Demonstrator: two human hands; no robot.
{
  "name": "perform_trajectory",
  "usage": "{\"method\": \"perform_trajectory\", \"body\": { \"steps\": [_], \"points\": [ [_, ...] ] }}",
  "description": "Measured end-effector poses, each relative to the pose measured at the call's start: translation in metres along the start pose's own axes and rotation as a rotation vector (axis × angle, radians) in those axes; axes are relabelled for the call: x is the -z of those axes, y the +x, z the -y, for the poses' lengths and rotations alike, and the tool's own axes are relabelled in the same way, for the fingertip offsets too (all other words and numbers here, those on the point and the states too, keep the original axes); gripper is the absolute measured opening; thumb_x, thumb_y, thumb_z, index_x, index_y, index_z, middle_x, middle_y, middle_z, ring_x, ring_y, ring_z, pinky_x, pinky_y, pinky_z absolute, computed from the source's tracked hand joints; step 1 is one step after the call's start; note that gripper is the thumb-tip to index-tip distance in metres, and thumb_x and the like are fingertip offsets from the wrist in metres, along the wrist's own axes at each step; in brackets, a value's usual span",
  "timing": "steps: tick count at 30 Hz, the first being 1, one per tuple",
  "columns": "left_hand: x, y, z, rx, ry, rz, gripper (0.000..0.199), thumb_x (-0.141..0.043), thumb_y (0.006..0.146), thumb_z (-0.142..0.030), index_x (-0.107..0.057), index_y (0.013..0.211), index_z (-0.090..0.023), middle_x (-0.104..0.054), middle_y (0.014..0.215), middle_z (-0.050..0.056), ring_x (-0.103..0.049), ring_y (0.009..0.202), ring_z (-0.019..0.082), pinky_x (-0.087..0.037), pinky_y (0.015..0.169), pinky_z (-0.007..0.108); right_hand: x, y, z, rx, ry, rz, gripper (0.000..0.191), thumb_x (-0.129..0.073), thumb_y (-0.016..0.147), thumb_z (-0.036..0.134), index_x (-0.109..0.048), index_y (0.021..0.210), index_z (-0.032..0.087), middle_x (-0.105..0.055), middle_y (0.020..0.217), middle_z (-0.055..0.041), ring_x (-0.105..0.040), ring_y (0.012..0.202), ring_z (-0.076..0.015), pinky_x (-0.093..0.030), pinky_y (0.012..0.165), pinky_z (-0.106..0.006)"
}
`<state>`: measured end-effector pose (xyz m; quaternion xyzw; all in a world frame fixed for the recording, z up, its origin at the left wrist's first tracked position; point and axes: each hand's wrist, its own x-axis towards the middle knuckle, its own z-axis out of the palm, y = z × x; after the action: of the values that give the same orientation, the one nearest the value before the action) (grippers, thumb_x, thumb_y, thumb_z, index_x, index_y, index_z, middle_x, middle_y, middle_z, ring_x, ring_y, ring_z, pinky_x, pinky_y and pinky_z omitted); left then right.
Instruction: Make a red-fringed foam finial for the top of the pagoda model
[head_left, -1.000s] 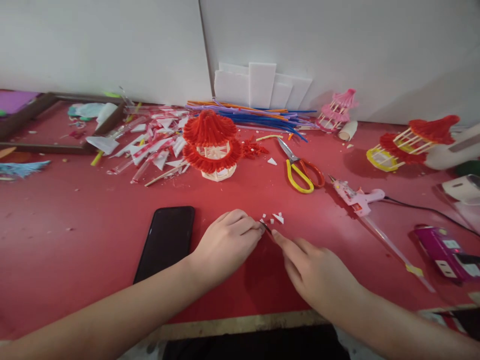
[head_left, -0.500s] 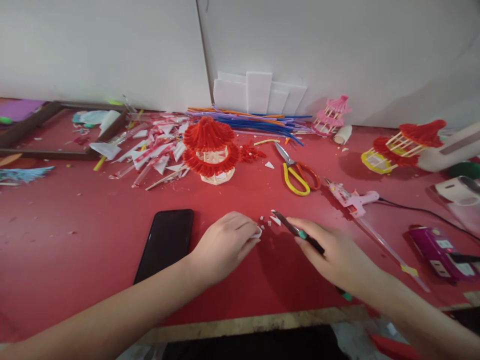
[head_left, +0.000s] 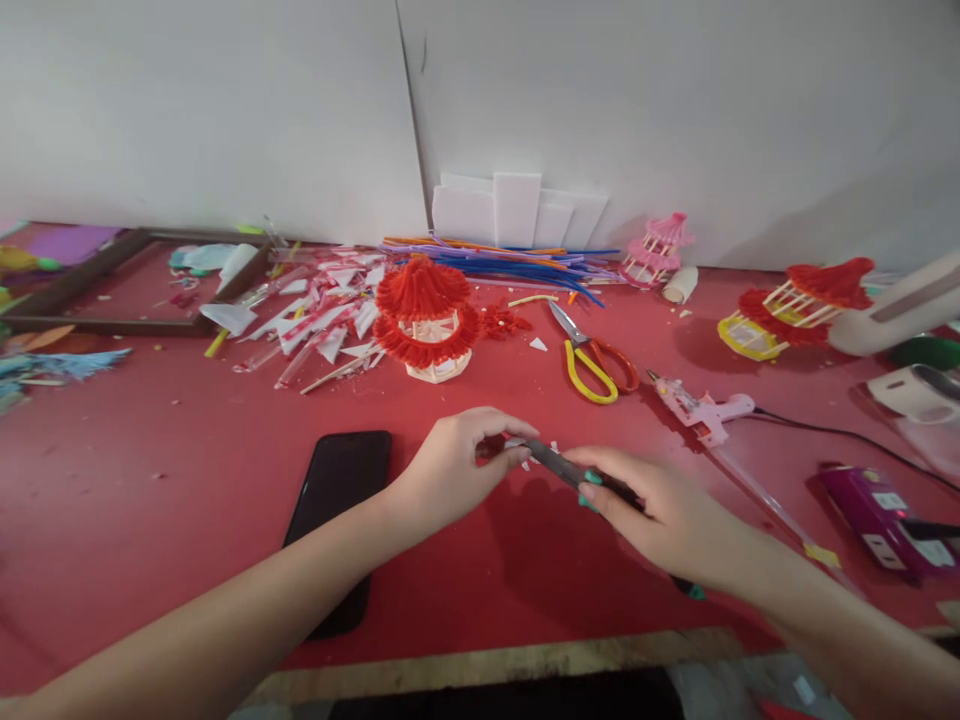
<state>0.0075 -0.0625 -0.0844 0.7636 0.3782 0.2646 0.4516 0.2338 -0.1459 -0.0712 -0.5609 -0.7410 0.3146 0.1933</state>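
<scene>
My left hand [head_left: 469, 455] is closed, thumb and fingers pinching a small white piece [head_left: 514, 443] that is mostly hidden. In my right hand [head_left: 652, 505] is a pair of dark-bladed scissors [head_left: 556, 463] with black and green handles. Their tip reaches the left fingertips at the white piece; whether the blades are closed on it I cannot tell. Small white scraps [head_left: 553, 446] lie on the red table just beyond the blades. Behind the hands stands a red pavilion model [head_left: 427, 320] with a two-tier fuzzy roof and a pale stick frame.
A black phone [head_left: 341, 490] lies by my left forearm. Yellow-and-red-handled scissors [head_left: 592, 375], a pink glue gun [head_left: 701, 408] and a purple power box [head_left: 877, 520] are to the right. Straw scraps [head_left: 322, 310], pipe cleaners [head_left: 510, 262] and white foam sheets [head_left: 517, 208] line the back.
My left hand has lifted slightly and turned, bringing the white piece to the scissors. The scissors have moved left and down to meet it. The camera view has shifted slightly.
</scene>
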Motion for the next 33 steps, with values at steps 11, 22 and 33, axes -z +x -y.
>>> {"method": "perform_trajectory", "body": {
  "steps": [11, 22, 33],
  "points": [
    [0.003, 0.011, 0.025, 0.109, -0.014, -0.137, 0.014, -0.067, 0.082, -0.028, -0.070, 0.092, -0.020, -0.075, 0.085, 0.004, -0.071, 0.077, 0.019, -0.059, 0.072, 0.032, -0.001, -0.009, -0.051, -0.100, -0.585, -0.206, 0.037, -0.038, 0.097, 0.021, -0.064, 0.123, 0.015, -0.069, 0.102, -0.0132, -0.069, 0.092, -0.0280, -0.058, 0.078, -0.045],
    [0.015, 0.009, 0.034, 0.042, -0.271, -0.353, 0.023, -0.070, 0.083, -0.036, -0.070, 0.097, -0.018, -0.072, 0.089, 0.005, -0.068, 0.079, 0.015, -0.057, 0.071, 0.025, -0.068, 0.037, -0.014, 0.299, -0.614, -0.239, 0.077, -0.043, 0.096, 0.056, -0.027, 0.152, 0.005, -0.029, 0.158, -0.0232, -0.019, 0.149, -0.0359, -0.037, 0.114, -0.056],
    [0.013, 0.009, 0.030, 0.005, -0.377, -0.322, 0.019, -0.071, 0.082, -0.033, -0.070, 0.093, -0.018, -0.073, 0.089, 0.005, -0.067, 0.077, 0.015, -0.056, 0.070, 0.027, -0.055, 0.166, -0.026, 0.191, -0.440, -0.293, 0.072, -0.047, 0.096, 0.043, -0.022, 0.154, 0.010, -0.025, 0.160, -0.0190, -0.012, 0.151, -0.0321, -0.019, 0.121, -0.056]
  ]
}}
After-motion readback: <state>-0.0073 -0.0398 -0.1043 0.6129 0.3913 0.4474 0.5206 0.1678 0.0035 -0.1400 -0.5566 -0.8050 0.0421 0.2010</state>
